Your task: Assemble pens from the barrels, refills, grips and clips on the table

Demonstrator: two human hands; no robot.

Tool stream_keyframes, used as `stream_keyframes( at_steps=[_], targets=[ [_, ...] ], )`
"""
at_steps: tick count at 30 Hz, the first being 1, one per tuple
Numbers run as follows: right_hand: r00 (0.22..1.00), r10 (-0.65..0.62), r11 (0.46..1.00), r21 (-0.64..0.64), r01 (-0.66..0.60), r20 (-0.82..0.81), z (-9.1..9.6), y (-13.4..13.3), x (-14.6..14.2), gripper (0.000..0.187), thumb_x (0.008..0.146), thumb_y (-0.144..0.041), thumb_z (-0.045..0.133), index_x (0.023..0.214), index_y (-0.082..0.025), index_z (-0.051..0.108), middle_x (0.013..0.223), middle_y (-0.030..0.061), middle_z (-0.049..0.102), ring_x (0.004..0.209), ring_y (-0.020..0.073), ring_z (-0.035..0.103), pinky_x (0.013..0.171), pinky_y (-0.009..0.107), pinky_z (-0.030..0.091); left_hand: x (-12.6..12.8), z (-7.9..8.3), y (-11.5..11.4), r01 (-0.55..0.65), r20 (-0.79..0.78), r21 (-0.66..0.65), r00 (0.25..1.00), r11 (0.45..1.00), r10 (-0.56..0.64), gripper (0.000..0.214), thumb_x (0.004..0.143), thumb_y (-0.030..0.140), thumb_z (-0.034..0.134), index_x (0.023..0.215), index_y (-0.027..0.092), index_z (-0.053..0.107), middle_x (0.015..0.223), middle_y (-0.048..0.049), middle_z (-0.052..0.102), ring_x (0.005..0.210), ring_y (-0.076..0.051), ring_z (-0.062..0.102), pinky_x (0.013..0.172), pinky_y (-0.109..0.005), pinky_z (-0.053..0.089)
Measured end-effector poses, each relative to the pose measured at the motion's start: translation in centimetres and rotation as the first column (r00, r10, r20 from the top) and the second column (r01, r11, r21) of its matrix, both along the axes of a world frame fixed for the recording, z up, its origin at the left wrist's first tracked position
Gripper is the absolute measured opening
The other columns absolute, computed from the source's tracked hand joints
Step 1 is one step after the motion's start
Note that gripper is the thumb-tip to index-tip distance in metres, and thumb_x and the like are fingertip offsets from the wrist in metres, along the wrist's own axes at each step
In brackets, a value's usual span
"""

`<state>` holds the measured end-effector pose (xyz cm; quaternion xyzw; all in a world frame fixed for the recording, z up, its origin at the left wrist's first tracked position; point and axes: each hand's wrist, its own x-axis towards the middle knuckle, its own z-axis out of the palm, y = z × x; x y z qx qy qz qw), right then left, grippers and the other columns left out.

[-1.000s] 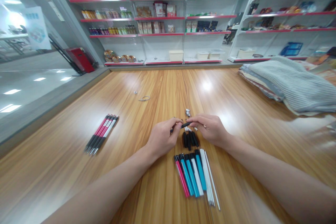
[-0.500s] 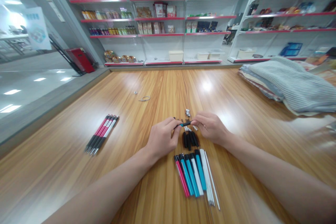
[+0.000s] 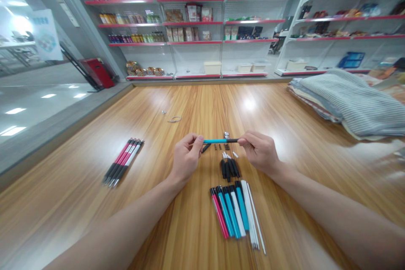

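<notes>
A blue pen with a black grip [image 3: 215,141] is stretched level between my two hands. My left hand [image 3: 186,156] pinches its blue end, and a short black piece [image 3: 206,147] shows just under those fingers. The black end is pinched by my right hand [image 3: 260,150]. Below the pen lie small dark parts [image 3: 220,147], a cluster of black grips [image 3: 229,168] and small white pieces. Nearer me are pink, blue and white pen barrels [image 3: 233,211] with black ends, beside thin white refills [image 3: 251,215]. Small silver parts [image 3: 226,134] lie just behind the pen.
Several pink and white pens [image 3: 124,162] lie side by side at left on the wooden table [image 3: 152,219]. A thin grey ring [image 3: 174,119] and a small silver piece [image 3: 163,112] lie farther back. Folded cloths [image 3: 351,101] are stacked at right. Stocked shelves [image 3: 196,42] stand behind.
My left hand has slid left and up along the pen, so its blue barrel now shows. My right hand has moved slightly right with the black end.
</notes>
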<state>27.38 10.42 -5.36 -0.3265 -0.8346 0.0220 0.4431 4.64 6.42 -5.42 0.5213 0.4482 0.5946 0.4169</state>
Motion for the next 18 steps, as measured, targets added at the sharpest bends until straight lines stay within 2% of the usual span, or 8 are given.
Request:
stream_keyframes(
  at_steps=[3,7,13,18],
  targets=[
    [1.0,0.003,1.0,-0.013,-0.003,-0.013,-0.09,0.01,0.0,0.024,0.094,-0.023,0.05,0.072,-0.017,0.056,0.066,0.002,0.05,0.061,0.013,0.047,0.057,0.027,0.033,0.08,0.02,0.12,0.021,0.09,-0.001,0.996,1.0,-0.021,0.025,0.086,0.039,0.061,0.081,0.015,0.055,0.058,0.0042,0.044,0.043,-0.003,0.035,0.038,-0.014,0.023],
    [1.0,-0.017,1.0,-0.015,0.017,-0.013,-0.05,0.03,-0.01,0.026,0.094,-0.023,0.049,0.07,-0.016,0.056,0.066,0.0019,0.049,0.061,0.0128,0.047,0.056,0.027,0.033,-0.05,-0.08,0.36,0.034,0.107,-0.029,0.994,0.999,-0.031,0.025,0.088,0.039,0.058,0.086,0.014,0.059,0.056,0.0036,0.046,0.041,-0.004,0.036,0.036,-0.014,0.023],
    [1.0,-0.02,0.999,-0.033,0.02,-0.019,0.08,-0.07,-0.06,0.029,0.095,-0.023,0.046,0.068,-0.016,0.053,0.064,0.0015,0.048,0.06,0.0126,0.046,0.056,0.027,0.032,0.11,0.11,0.03,-0.038,0.075,0.083,0.997,0.996,0.031,0.018,0.085,0.032,0.063,0.092,0.015,0.059,0.065,0.0014,0.055,0.048,-0.004,0.045,0.041,-0.014,0.032],
    [0.999,-0.05,0.998,0.035,0.05,-0.001,0.1,-0.03,0.04,0.028,0.094,-0.022,0.047,0.067,-0.017,0.05,0.063,0.0016,0.046,0.059,0.0131,0.044,0.056,0.028,0.03,0.19,0.29,0.11,0.002,0.076,0.001,0.997,1.0,-0.002,0.022,0.089,0.037,0.056,0.088,0.015,0.059,0.049,0.0039,0.05,0.037,-0.005,0.038,0.035,-0.015,0.027]
  ],
)
